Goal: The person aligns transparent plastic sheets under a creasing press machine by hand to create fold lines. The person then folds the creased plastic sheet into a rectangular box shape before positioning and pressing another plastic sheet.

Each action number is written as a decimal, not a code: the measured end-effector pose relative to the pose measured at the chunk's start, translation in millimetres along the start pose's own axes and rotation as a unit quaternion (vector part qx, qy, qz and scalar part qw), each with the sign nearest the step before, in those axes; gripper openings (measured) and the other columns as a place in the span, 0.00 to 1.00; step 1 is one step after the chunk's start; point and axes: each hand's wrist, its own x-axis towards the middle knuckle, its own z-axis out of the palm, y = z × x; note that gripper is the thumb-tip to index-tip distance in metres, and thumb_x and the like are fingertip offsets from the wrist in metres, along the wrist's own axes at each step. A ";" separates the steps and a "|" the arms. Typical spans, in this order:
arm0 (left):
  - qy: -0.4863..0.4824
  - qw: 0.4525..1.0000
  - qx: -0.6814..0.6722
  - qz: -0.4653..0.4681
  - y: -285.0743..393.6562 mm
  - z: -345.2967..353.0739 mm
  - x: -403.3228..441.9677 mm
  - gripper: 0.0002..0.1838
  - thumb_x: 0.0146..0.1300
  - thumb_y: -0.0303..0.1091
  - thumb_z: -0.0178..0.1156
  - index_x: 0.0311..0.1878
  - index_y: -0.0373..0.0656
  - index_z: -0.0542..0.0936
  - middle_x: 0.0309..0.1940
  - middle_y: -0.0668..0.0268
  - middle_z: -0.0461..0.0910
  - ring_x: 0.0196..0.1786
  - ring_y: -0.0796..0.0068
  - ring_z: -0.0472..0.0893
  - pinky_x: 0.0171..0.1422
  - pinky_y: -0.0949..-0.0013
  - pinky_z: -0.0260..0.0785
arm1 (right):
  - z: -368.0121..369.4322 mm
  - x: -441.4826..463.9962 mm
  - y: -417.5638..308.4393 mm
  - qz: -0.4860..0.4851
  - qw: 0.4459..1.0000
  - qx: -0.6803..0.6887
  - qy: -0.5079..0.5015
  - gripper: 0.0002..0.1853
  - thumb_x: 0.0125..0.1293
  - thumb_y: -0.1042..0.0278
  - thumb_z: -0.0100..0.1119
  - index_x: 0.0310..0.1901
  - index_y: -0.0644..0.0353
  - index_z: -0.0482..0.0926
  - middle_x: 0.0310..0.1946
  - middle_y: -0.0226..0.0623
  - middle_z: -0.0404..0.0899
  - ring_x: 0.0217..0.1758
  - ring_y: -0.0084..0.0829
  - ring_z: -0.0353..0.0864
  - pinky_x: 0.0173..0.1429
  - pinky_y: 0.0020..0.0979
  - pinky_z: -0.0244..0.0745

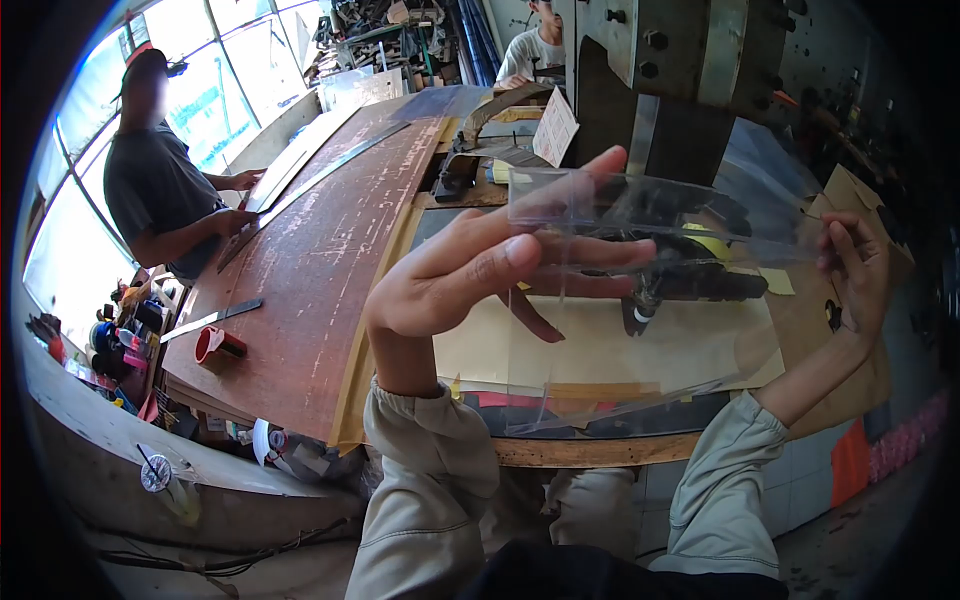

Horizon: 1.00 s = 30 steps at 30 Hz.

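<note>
A clear, folded plastic piece point(690, 262) is held up over the workbench, its creased edges catching the light. My left hand point(450, 265) is at its left end, fingers stretched out and spread, some of them seen through the plastic and touching it. At the far right end, my right hand point(853, 265) pinches the plastic's edge between bent fingers. Below the plastic lies a tan board point(480, 345) on the bench, and a dark metal tool part with a white tip point(642, 312) shows through the clear sheet.
A heavy machine column point(690, 60) rises behind the plastic. To the left stretches a large reddish-brown table point(300, 300) bearing a red tape roll point(218, 345) and a metal ruler point(225, 315). A person point(165, 190) handles long strips there; another person point(535, 50) is at the back.
</note>
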 end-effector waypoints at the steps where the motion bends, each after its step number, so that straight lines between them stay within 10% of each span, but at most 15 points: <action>1: 0.009 1.000 0.003 0.006 -1.8 0.5 0.4 0.43 0.75 0.47 0.42 0.76 0.29 0.32 0.71 0.29 0.51 0.67 0.32 0.67 0.60 0.45 0.73 | 0.9 -0.8 -1.7 -0.003 1.000 -0.003 0.001 0.10 0.70 0.62 0.62 0.46 0.60 0.81 0.29 0.26 0.77 0.25 0.15 0.73 0.28 0.17 0.63; 6: 0.044 0.999 0.000 0.002 -7.0 3.0 -0.7 0.38 0.76 0.47 0.40 0.79 0.38 0.40 0.63 0.46 0.74 0.63 0.54 0.78 0.39 0.66 0.81 | 3.8 -3.4 -6.9 -0.008 1.000 -0.015 0.006 0.11 0.70 0.62 0.62 0.46 0.59 0.81 0.29 0.27 0.78 0.25 0.15 0.73 0.27 0.17 0.64; 30: 0.160 0.984 0.055 -0.048 -3.7 0.4 7.9 0.27 0.78 0.46 0.41 0.70 0.38 0.65 0.49 0.49 0.84 0.45 0.60 0.87 0.41 0.70 0.83 | 13.5 -7.2 -20.0 -0.016 1.000 -0.014 0.004 0.10 0.68 0.65 0.64 0.45 0.62 0.83 0.29 0.30 0.80 0.26 0.17 0.76 0.29 0.19 0.68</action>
